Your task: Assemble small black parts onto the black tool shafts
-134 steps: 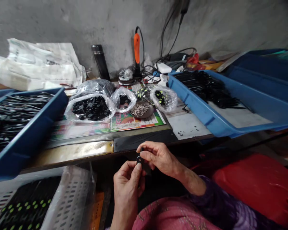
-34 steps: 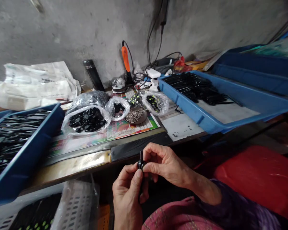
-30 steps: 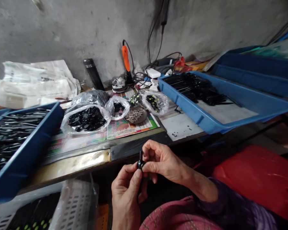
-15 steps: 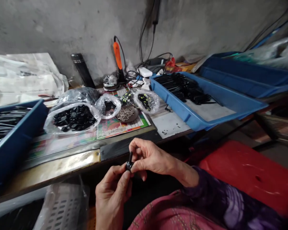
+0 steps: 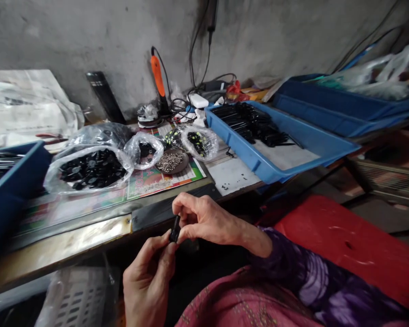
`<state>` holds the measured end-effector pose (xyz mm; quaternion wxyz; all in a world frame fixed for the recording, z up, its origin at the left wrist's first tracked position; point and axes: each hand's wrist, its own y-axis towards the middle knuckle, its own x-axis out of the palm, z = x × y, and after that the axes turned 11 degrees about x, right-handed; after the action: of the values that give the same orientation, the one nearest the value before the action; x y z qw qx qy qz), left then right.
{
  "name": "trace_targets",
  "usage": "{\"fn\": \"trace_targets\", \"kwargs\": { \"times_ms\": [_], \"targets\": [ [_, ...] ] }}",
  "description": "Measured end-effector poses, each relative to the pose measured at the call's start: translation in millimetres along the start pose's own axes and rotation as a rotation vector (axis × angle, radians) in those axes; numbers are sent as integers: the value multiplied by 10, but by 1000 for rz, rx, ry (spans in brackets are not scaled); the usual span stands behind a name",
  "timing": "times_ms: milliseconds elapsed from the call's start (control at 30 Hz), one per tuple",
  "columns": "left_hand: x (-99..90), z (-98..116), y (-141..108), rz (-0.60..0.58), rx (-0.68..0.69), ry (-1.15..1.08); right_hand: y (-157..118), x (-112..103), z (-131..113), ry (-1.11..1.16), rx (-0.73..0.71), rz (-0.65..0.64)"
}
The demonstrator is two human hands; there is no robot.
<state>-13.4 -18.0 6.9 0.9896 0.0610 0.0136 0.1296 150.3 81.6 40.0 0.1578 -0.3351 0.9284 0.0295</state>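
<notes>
A small black plastic part (image 5: 174,230) with a short upright stem is held between my two hands, just off the table's front edge. My left hand (image 5: 150,272) pinches its lower end between thumb and forefinger. From the right, my right hand (image 5: 204,220) grips the same part by its side, fingers curled around the stem. Its finer shape is hidden by the fingertips. Beyond the hands lie an open plastic bag of black round parts (image 5: 93,168), a smaller bag of black pieces (image 5: 146,150) and a dish of small metal screws (image 5: 171,161).
Blue trays of thin black rods stand at left (image 5: 37,159) and right (image 5: 327,150). An orange-handled tool (image 5: 157,75) and a black cylinder (image 5: 105,97) stand by the wall. A bag with yellow-tipped pieces (image 5: 199,143) lies mid-table. A red stool (image 5: 344,240) is at right.
The whole view has shifted, so the table and hands sit slightly further left. Both hands keep hold of the black part, which is turned a little between the fingers.
</notes>
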Motion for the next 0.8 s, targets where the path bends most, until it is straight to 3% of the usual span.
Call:
{"fn": "trace_targets", "kwargs": {
  "times_ms": [100,367,500,633,700,800],
  "targets": [
    [-14,12,8,-5,124,153,7,-34,-19,-138,-51,29],
    [23,-10,-11,-11,-3,45,43,-34,78,15,1,-19],
    [43,12,3,50,86,137,2,-9,72,-190,-77,99],
    [37,-2,16,49,63,85,8,-14,71,-297,-166,147],
    [40,-23,9,41,37,32,30,-10,93,-165,-134,113],
    [60,-50,-9,53,-1,-58,61,34,139,219,-5,-10]
  ]
}}
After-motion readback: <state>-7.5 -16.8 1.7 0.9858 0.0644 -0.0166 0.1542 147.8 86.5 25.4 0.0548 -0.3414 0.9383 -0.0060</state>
